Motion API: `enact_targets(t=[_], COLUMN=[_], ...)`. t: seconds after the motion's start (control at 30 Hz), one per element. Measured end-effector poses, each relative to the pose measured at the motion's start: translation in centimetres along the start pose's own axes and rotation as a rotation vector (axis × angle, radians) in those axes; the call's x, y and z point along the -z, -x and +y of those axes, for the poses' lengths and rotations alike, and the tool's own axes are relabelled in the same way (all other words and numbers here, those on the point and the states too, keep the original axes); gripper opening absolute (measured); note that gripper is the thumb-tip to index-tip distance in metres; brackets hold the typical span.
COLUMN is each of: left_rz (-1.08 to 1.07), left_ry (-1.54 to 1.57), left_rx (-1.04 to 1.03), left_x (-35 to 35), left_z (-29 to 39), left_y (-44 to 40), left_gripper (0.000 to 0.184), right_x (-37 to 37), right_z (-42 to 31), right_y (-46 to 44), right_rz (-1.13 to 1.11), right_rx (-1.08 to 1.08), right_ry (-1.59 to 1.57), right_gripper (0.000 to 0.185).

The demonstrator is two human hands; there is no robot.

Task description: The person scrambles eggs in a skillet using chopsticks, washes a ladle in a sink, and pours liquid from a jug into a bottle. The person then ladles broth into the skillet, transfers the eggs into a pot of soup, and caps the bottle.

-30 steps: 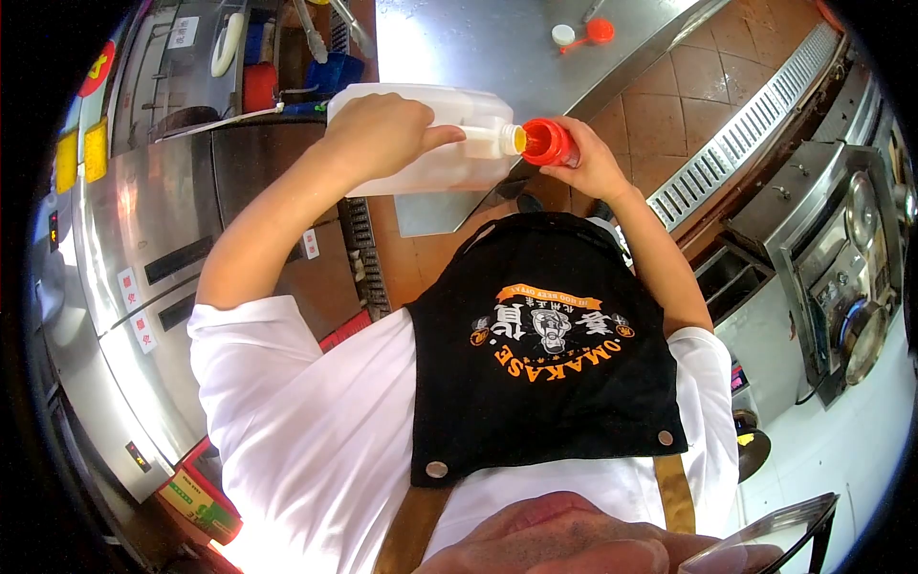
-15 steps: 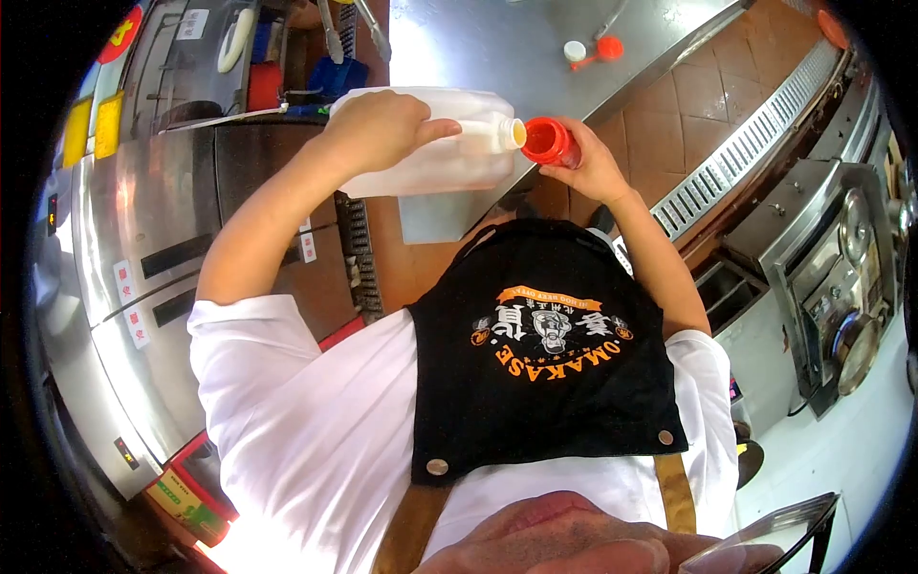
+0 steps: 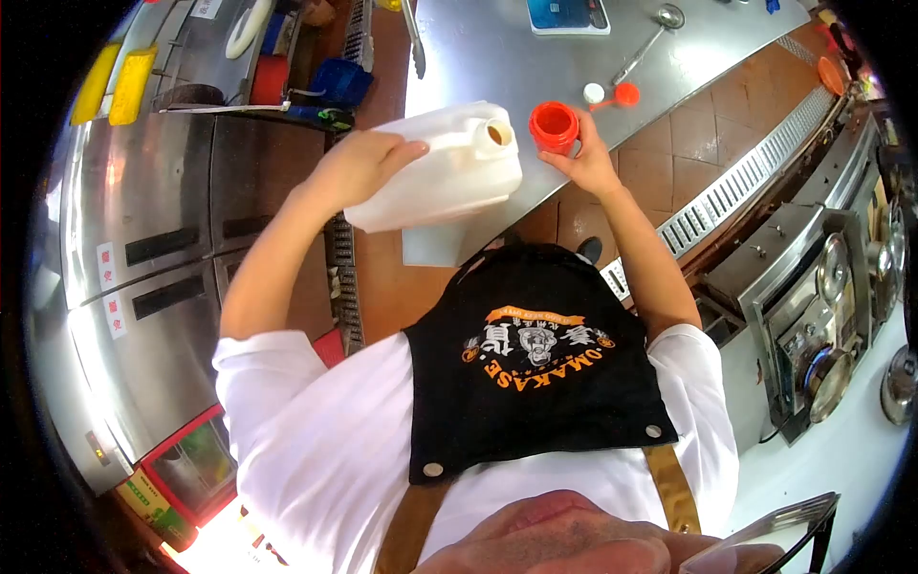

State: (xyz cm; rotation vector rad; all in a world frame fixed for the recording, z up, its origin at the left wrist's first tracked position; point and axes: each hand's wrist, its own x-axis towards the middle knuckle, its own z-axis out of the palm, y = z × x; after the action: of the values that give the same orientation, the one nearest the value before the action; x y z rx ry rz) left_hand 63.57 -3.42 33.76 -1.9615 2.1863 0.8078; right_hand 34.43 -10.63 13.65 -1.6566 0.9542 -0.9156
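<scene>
1. Gripping tilted jug (image 3: 430,182) in left hand (image 3: 354,170), red jar (image 3: 555,126) in right hand (image 3: 591,163), mouths apart.
2. Can't really tell fill levels.
3. Keep jar upright, jug mouth raised against drips.

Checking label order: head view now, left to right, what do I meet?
Steel cabinet doors, left hand, translucent jug, red-rimmed container, right hand, floor grating, metal pan by the blue flame.
</scene>
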Motion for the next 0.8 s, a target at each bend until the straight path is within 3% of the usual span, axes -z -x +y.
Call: enact_targets(t=[0.07, 0.33, 0.53, 0.73, 0.8], left_rz=[0.064, 0.095, 0.131, 0.154, 0.207], left_ry=[0.139, 0.129, 0.185, 0.177, 0.172], left_rx=[0.028, 0.048, 0.042, 0.067, 0.028], left_x=[-1.0, -2.6, -2.7, -3.2, -3.5], left_z=[-1.2, -2.6, -2.2, -2.7, -2.9], left_y=[0.7, 1.2, 0.5, 0.5, 0.3], left_gripper=[0.043, 0.028, 0.03, 0.029, 0.029], right_x=[-1.0, -3.3, -2.0, 0.4, 4.1], right_z=[1.7, 9.1, 13.7, 13.2, 12.9], right_y=[-1.5, -9.5, -13.5, -12.3, -10.9], right_rz=[0.013, 0.162, 0.184, 0.119, 0.135], right_rx=[0.004, -0.019, 0.079, 0.067, 0.098], right_ry=[-0.039, 0.059, 0.157, 0.058, 0.635], right_gripper=[0.072, 0.07, 0.07, 0.066, 0.067])
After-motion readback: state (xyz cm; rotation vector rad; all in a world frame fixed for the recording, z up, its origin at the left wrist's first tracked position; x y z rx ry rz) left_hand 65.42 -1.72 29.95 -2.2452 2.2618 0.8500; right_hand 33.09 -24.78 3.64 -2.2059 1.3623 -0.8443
